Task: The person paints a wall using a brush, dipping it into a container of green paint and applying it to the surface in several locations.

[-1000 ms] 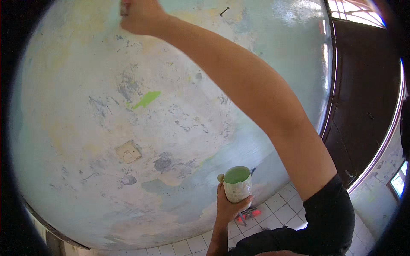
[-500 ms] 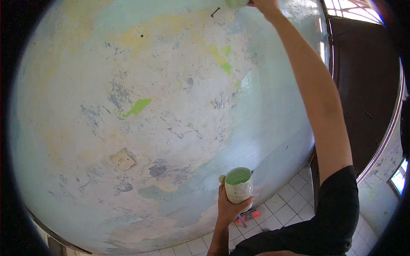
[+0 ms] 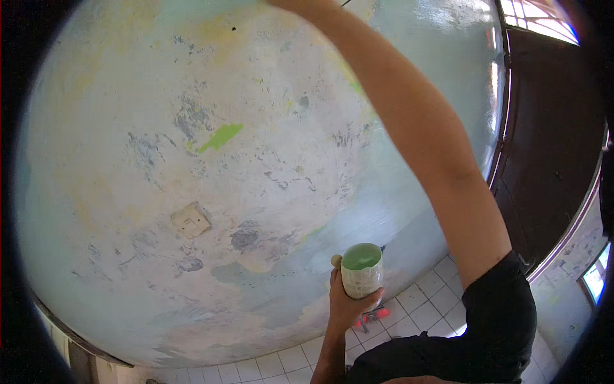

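Note:
Upright in my left hand (image 3: 348,310) is a white textured cup (image 3: 362,280) with pale green liquid inside. The fingers are wrapped round its lower part. Beside the rim, on the left, a rounded tan knob (image 3: 336,261) sticks up. My right arm stretches up across the wall (image 3: 192,256), and my right hand (image 3: 294,4) is at the top edge of the picture. Its fingers are cut off by the frame, so what it holds is hidden. The wall is patchy: pale blue, white, yellow and grey, with a bright green patch (image 3: 220,137).
A cream switch plate (image 3: 191,221) sits on the wall at the left. A dark brown door (image 3: 543,121) stands at the right. White tiles (image 3: 412,297) cover the floor, where a red and grey object (image 3: 377,315) lies below the cup, partly hidden.
My right arm has swung left along the upper wall, and the hand has mostly left the picture. The pale green thing at its fingers is out of view. The left hand still holds the cup.

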A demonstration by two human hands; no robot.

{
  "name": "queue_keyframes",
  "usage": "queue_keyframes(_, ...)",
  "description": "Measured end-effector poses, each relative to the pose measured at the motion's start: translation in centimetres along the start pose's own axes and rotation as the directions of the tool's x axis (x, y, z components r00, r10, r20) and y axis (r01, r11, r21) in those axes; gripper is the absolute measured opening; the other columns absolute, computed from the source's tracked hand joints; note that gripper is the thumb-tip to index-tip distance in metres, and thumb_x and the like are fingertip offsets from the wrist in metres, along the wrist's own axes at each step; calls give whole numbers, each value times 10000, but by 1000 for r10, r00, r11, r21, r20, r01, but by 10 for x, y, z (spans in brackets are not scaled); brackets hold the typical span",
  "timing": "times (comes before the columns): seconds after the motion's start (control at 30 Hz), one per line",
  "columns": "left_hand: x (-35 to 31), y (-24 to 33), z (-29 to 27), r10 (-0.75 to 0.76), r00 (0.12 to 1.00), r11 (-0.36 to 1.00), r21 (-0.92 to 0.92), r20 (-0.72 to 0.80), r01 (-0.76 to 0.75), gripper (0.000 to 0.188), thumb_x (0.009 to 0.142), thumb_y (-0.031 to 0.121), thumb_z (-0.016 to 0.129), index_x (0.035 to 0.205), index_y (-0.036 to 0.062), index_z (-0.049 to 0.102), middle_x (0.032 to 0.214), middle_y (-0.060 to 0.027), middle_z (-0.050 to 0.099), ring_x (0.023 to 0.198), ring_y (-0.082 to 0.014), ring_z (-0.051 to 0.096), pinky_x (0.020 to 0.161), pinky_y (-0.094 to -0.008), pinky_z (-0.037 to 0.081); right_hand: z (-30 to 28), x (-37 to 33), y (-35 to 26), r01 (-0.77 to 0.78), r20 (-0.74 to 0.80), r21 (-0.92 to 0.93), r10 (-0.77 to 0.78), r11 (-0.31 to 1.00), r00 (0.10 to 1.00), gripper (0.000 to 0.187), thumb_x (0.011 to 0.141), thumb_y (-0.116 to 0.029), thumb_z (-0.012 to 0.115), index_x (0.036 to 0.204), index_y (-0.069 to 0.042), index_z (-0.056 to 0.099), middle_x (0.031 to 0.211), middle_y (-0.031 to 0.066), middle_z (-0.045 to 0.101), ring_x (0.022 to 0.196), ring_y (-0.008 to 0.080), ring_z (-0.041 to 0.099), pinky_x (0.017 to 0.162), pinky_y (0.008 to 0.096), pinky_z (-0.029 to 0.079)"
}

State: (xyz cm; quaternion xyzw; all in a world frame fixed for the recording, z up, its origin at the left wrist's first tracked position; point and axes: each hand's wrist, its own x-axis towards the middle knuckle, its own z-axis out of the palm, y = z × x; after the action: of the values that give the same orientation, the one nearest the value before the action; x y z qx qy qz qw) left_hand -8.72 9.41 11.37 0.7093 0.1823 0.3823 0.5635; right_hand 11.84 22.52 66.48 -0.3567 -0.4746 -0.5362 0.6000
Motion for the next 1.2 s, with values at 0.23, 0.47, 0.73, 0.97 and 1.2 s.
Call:
queue_keyframes(0.23,-9,3,-7,21,999,998,60,-35,-19,861,701,118,967,1384,38,449,1236,-113,640,1095,-226,683,926,-409,606,49,-53,-192,36,316,350,-154,936,936,291,697,-131,710,971,-88,797,910,200,760,922,421,727,855,448,587)
queue_keyframes(0.47,-13,14,-10,7,999,991,131,-43,-1,886,697,139,977,1398,33,445,1263,-115,629,1130,-227,671,949,-415,599,47,-32,-152,-93,409,377,-76,921,909,264,686,-195,715,901,-51,766,969,227,758,949,410,726,891,484,583)
queue_keyframes(0.73,-7,2,3,-10,1000,998,64,27,8,913,703,154,980,1417,28,425,1272,-124,624,1148,-243,669,963,-427,601,-52,22,113,-259,208,556,170,790,963,137,792,-69,791,715,-49,680,683,64,692,620,170,651,552,354,521)
queue_keyframes(0.97,-7,7,2,-51,999,996,72,0,51,960,691,175,989,1441,19,411,1268,-126,624,1147,-245,669,968,-433,597,-133,48,181,-266,28,56,265,962,964,109,783,-10,692,690,-53,654,705,133,712,626,257,682,577,395,543)
queue_keyframes(1.2,-9,22,-3,-84,995,996,-5,-53,84,882,682,298,986,1394,8,554,1323,-140,516,1225,-293,590,1038,-443,513,-2,34,32,58,136,-189,-33,980,990,186,738,-75,632,901,-23,705,940,261,729,902,469,694,810,574,555)
